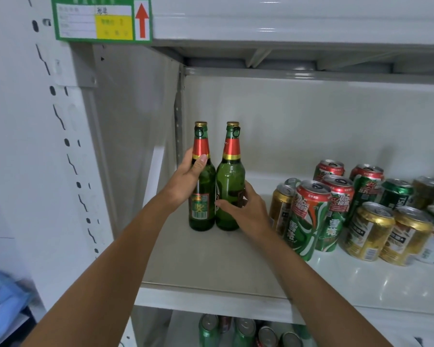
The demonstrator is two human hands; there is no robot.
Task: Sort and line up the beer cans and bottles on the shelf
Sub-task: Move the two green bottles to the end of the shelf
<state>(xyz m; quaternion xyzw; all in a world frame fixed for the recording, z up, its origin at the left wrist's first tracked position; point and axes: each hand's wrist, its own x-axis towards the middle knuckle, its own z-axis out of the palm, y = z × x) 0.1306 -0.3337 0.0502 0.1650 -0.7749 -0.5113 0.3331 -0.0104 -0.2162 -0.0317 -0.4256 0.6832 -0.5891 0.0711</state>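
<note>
Two green glass beer bottles stand upright side by side on the white shelf [211, 266], toward its left end and set back from the front edge. The left bottle [202, 196] and the right bottle [229, 194] touch at their bodies; both have gold caps and red-and-gold neck bands. The left hand [186, 179] wraps around the left bottle's shoulder from the left side, thumb laid across the front just below the neck band. The right hand [248, 209] closes on the lower body of the right bottle from the right, thumb across the front and fingers behind the glass.

Toward the right end of the shelf a cluster of beer cans [356, 211] stands upright, well apart from the bottles: green-and-red cans nearest the bottles, gold cans at the front edge and behind, dark green ones further right. They are bunched rather than in straight rows.

A green-bordered label with a red arrow [102, 20] is stuck on the edge of the shelf above. More cans [243, 331] show on the shelf below.
</note>
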